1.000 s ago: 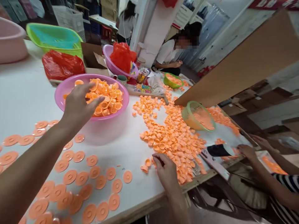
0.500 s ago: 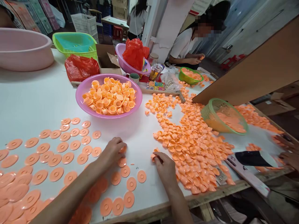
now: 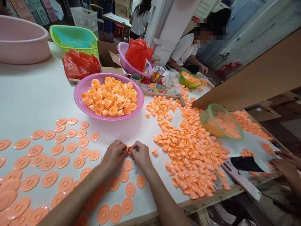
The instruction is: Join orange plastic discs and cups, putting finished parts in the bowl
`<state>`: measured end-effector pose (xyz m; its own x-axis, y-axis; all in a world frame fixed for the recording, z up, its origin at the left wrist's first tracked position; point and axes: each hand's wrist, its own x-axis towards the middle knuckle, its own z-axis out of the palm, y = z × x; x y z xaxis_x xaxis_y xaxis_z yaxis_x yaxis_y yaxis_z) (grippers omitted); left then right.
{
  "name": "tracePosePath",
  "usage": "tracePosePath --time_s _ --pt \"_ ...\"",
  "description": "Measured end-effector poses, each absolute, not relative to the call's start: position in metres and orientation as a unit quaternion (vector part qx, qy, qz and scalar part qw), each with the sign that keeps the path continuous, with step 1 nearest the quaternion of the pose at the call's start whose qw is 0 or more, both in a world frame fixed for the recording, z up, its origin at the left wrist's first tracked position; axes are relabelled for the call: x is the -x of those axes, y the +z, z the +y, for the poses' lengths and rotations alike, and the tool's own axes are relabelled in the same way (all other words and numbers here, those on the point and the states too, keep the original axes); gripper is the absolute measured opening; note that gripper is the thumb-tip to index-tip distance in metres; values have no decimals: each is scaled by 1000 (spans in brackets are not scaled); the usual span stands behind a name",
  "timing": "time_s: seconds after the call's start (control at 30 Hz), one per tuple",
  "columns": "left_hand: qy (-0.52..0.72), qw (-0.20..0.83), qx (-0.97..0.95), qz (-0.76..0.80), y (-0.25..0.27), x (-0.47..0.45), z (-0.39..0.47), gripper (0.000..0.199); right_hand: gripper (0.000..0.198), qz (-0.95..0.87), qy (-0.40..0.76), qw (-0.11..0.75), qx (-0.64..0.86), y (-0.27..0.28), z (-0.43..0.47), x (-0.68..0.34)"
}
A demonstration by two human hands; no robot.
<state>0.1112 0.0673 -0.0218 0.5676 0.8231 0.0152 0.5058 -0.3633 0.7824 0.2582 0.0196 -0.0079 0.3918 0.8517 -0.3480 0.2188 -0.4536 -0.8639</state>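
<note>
My left hand (image 3: 115, 153) and my right hand (image 3: 141, 153) meet over the white table, both closed at the fingertips. Between them is a small orange toy cup (image 3: 129, 149), pinched by my right fingers. My left fingers grip an orange toy saucer at the same spot, mostly hidden behind them. Flat orange saucers (image 3: 127, 205) lie below my hands, and many more saucers (image 3: 49, 179) spread to the left. A big heap of orange toy cups (image 3: 188, 150) covers the table to the right. One loose cup (image 3: 154, 152) sits apart, just right of my right hand.
A pink bowl (image 3: 77, 103) full of cups and saucers stands beyond my hands. A green basket (image 3: 211, 117) lies tilted beside the heap. A cardboard panel (image 3: 254, 72) rises at right. Co-workers' hands (image 3: 287, 163) are at the right edge; another person (image 3: 183, 53) sits behind.
My right hand has moved left from the edge of the heap with a cup and now meets my left hand. The left hand has stayed near its place.
</note>
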Motion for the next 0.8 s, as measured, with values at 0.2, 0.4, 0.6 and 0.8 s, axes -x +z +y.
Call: tracePosePath --time_s 0.2,0.4,0.6,0.8 --pt "183 412 -797 404 -17 -108 78 16 6 -338 458 377 731 -12 21 -260" --pt "181 390 -807 405 -12 -110 77 16 15 -311 503 392 705 -11 20 -266" --pt "186 369 -810 415 -14 -113 73 19 18 -299 480 397 723 -8 14 -271" --pt "185 368 -809 419 -13 -112 72 18 16 -301 475 389 730 -6 14 -267"
